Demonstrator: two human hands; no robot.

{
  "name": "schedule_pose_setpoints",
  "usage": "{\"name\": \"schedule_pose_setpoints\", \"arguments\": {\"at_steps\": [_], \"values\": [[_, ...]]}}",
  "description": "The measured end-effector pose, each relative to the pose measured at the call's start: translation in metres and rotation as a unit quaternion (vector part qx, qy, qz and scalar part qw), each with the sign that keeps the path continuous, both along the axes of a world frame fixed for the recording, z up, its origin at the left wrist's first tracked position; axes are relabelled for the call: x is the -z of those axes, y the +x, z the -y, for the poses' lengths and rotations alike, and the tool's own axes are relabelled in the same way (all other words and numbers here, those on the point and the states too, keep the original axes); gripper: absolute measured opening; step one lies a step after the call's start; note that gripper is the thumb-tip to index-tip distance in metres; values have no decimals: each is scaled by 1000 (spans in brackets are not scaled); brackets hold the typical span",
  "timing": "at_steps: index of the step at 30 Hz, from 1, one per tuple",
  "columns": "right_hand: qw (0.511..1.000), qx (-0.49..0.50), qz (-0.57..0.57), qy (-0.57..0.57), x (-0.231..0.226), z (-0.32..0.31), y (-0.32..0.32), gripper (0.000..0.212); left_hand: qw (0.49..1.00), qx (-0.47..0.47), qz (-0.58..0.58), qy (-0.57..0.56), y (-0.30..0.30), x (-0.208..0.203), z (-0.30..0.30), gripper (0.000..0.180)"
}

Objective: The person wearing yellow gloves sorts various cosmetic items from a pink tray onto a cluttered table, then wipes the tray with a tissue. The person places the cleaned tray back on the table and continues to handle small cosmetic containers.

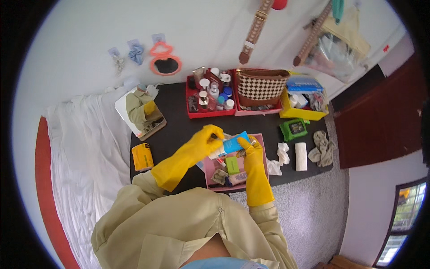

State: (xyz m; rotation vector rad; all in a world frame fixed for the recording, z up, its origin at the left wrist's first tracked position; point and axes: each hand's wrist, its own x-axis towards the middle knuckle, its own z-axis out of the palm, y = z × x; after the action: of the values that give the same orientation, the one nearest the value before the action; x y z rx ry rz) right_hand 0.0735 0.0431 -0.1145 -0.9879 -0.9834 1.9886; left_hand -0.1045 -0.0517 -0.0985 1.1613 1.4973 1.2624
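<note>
Head view: the yellow-rubber-gloved right hand [251, 148] grips a blue-and-white soft plastic tube [232, 145] above an open pink rectangular box [260, 140]; the likewise gloved left hand [207, 140] curls close to the tube, and I cannot tell whether it holds anything. A loose grip could drop the tube into the box; squeezing too hard could force out contents

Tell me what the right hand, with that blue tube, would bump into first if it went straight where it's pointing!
Probably the back pink box holding the checked bag: the right hand, gripping the blue tube, points that way. Depth is unclear, so the hand might pass above.
</note>
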Motion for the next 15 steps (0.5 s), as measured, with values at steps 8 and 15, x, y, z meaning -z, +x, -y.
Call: {"name": "schedule_pose_setpoints", "arguments": {"at_steps": [8, 15], "values": [[997, 33, 50, 39, -8, -17, -45, 27, 941, -215, -259, -4, -133, -3, -42, 32], [984, 23, 145, 100, -19, -24, -62, 30, 954, -140, -256, -71, -173, 85, -112, 34]]}}
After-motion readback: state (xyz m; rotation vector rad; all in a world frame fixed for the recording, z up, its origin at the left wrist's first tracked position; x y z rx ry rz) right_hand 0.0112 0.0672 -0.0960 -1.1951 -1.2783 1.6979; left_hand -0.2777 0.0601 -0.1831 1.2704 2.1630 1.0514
